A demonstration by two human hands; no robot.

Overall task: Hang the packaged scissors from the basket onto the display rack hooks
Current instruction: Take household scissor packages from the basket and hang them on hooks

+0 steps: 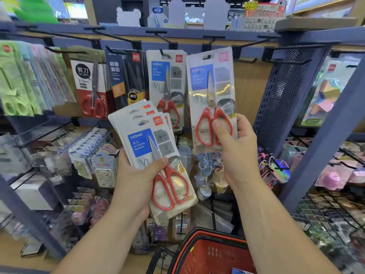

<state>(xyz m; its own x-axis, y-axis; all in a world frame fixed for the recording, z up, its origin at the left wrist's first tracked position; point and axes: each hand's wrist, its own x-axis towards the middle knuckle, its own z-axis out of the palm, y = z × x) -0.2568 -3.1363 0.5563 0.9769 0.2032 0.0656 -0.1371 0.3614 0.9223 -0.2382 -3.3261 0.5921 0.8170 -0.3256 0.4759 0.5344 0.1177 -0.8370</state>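
Head view: the step in hand is hanging one pack. The right hand [235, 147], centre right of the frame, is clamped on the lower part of a single scissors pack [211, 86], with the thumb over the red handles and the fingers behind the card. The pack is held upright in front of the display rack [284, 86]. Its hang slot [207, 56] is near the top of the frame, just under an empty hook [209, 43]. I cannot tell whether the slot has caught the tip; it looks free.

Just left of it, a matching hung pack [166, 80] already sits on its own hook [164, 54].

The left hand [138, 175], centre of the frame, grips a fanned stack of packs [146, 143], with the thumb pressed across the front one. The red basket [215, 254] shows at the bottom edge, below both forearms.

The task looks early: one pack is up and several are still held. The next move, as I judge it, is to line the slot up with a hook tip and slide the card back along the wire. The slot is narrow and the plastic is glossy, so the pack must stay square to the hook.
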